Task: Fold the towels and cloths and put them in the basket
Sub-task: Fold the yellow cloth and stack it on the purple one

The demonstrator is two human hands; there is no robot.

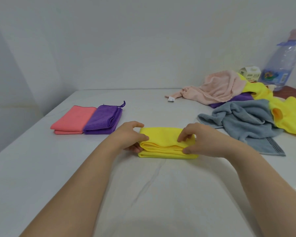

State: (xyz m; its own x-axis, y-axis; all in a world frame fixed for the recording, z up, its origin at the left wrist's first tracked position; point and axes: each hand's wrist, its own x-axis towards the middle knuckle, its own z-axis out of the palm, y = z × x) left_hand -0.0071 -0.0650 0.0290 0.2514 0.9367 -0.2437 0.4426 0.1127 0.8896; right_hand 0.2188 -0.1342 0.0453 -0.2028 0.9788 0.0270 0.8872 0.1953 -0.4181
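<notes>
Hands at both ends: the left hand [132,135] gripped one short end of the folded yellow cloth [166,136], the right hand [197,140] pinched the other, its long axis lying crosswise between them on the surface [143,189], neither hand nearer.

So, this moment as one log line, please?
left hand: grips yellow cloth | right hand: grips it | pink cloth, purple cloth: folded

nothing can be read for certain. the small carton [250,74] just left of the plastic bottle [280,60] bears dark print, and the bottle's label [274,77] shows coloured marks, both too blurred to make out. well left of the bottle, a white tag [170,99] on the pink towel [217,88] is too small.
</notes>
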